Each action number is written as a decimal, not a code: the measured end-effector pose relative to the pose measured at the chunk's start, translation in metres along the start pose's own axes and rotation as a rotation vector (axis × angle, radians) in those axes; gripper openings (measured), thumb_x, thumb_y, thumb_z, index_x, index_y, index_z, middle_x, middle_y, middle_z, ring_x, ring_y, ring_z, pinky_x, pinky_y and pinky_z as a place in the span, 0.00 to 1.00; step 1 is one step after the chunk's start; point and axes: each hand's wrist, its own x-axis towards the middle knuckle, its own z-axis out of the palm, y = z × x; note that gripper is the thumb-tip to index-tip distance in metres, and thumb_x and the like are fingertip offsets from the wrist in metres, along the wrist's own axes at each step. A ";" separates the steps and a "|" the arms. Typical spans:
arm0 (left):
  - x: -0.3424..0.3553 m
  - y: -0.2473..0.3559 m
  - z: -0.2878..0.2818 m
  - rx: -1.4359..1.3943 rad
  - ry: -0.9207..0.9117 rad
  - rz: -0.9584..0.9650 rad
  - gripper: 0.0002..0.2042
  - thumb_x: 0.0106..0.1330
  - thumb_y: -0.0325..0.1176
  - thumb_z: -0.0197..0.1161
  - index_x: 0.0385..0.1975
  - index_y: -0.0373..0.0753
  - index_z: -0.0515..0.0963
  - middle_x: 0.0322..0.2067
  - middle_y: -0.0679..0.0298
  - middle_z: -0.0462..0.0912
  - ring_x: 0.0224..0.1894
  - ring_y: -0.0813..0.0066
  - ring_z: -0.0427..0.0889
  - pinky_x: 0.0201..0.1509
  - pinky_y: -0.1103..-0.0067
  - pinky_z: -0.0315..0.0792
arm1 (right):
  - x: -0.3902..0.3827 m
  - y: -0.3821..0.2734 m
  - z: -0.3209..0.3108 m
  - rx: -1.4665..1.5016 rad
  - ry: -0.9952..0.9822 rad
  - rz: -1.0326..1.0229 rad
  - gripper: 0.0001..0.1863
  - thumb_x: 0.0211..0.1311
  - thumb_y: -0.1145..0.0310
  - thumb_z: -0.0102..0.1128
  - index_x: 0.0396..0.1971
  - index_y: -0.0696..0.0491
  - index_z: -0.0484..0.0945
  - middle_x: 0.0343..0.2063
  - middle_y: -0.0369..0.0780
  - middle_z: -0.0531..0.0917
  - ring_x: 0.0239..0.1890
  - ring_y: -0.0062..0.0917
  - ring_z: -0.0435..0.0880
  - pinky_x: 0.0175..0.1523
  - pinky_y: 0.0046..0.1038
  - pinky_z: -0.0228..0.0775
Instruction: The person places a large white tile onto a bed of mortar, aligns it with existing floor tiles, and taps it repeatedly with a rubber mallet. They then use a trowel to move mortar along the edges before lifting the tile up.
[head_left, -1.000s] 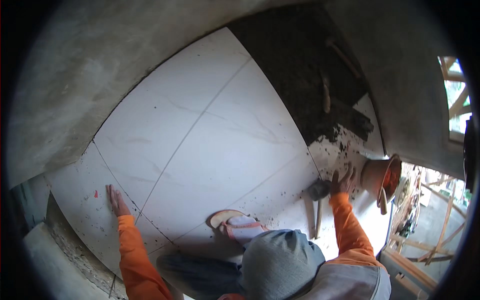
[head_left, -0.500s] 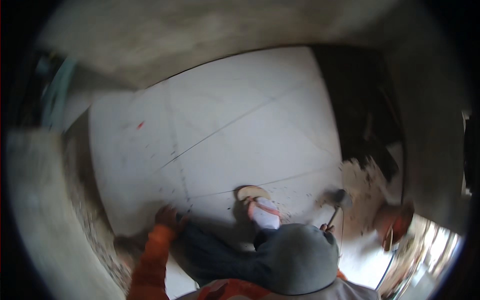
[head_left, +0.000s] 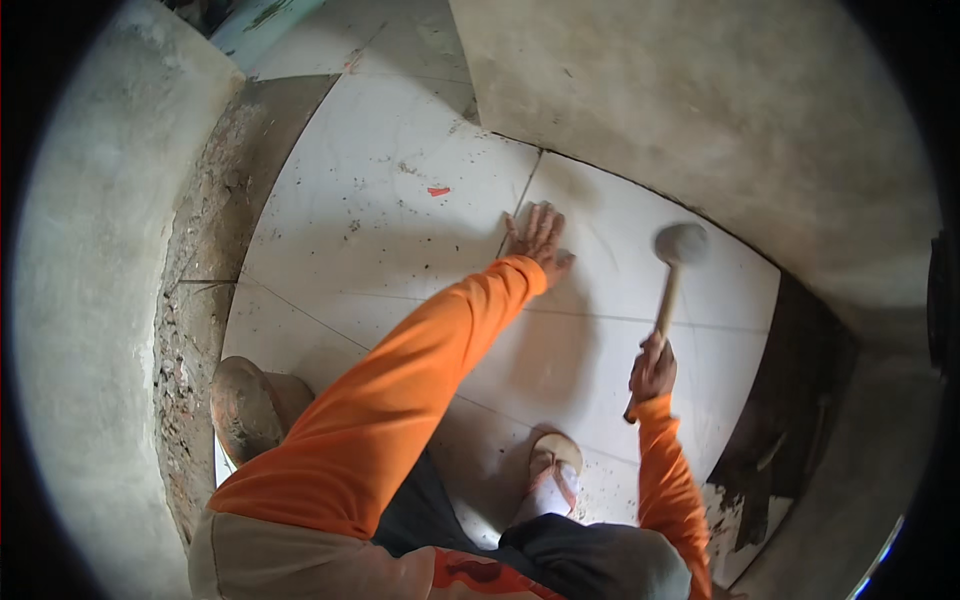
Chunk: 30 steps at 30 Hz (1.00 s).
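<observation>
My left hand (head_left: 535,240) lies palm down with fingers spread on a white floor tile (head_left: 625,230), beside a joint between tiles. My right hand (head_left: 652,368) grips the wooden handle of a mallet (head_left: 682,244), whose grey rounded head is raised above the tiles to the right of my left hand. A small red scrap (head_left: 438,191) and scattered dark bits lie on the tiles left of my fingers. My sandaled foot (head_left: 555,465) rests on the tiles below.
A plastered wall (head_left: 680,90) runs along the top right, another wall (head_left: 90,300) at left with a rough broken edge. A brown rounded object (head_left: 250,410) sits lower left. Dark bare bed (head_left: 790,370) with tools (head_left: 770,450) lies at right. More tiles (head_left: 300,40) continue past the corner.
The view has swung left. My left hand has moved forward onto another tile, and my right hand has taken hold of the mallet and lifted it.
</observation>
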 end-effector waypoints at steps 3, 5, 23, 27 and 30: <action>0.023 0.023 -0.004 -0.078 0.004 -0.016 0.36 0.63 0.58 0.41 0.68 0.49 0.45 0.70 0.61 0.33 0.71 0.58 0.25 0.62 0.40 0.22 | -0.011 0.026 0.008 0.195 0.004 0.215 0.24 0.69 0.51 0.40 0.24 0.59 0.66 0.11 0.39 0.64 0.14 0.25 0.63 0.21 0.29 0.59; 0.038 0.019 -0.006 -0.053 0.022 -0.050 0.36 0.61 0.59 0.42 0.68 0.53 0.46 0.70 0.59 0.33 0.70 0.54 0.24 0.60 0.38 0.22 | -0.023 -0.001 -0.002 0.163 -0.114 0.322 0.22 0.69 0.54 0.42 0.24 0.58 0.66 0.11 0.37 0.61 0.13 0.22 0.60 0.18 0.28 0.55; 0.080 0.027 -0.030 -0.144 -0.055 -0.128 0.36 0.60 0.61 0.42 0.67 0.53 0.48 0.69 0.60 0.37 0.70 0.49 0.28 0.62 0.38 0.25 | -0.030 0.033 -0.021 0.183 -0.042 0.322 0.20 0.59 0.66 0.56 0.10 0.54 0.62 0.08 0.31 0.61 0.14 0.15 0.57 0.19 0.26 0.48; 0.075 0.020 -0.030 -0.159 -0.079 -0.150 0.36 0.60 0.61 0.43 0.67 0.53 0.48 0.69 0.60 0.36 0.70 0.49 0.28 0.61 0.37 0.25 | -0.027 0.020 -0.027 0.053 -0.106 0.440 0.19 0.56 0.68 0.57 0.09 0.54 0.63 0.06 0.32 0.62 0.09 0.19 0.58 0.16 0.28 0.49; 0.078 0.028 -0.026 -0.161 -0.013 -0.127 0.36 0.60 0.61 0.43 0.67 0.54 0.49 0.69 0.61 0.35 0.70 0.50 0.25 0.61 0.37 0.25 | -0.031 0.058 -0.035 -0.101 -0.116 0.252 0.20 0.57 0.67 0.56 0.08 0.54 0.63 0.05 0.33 0.64 0.09 0.20 0.60 0.16 0.29 0.51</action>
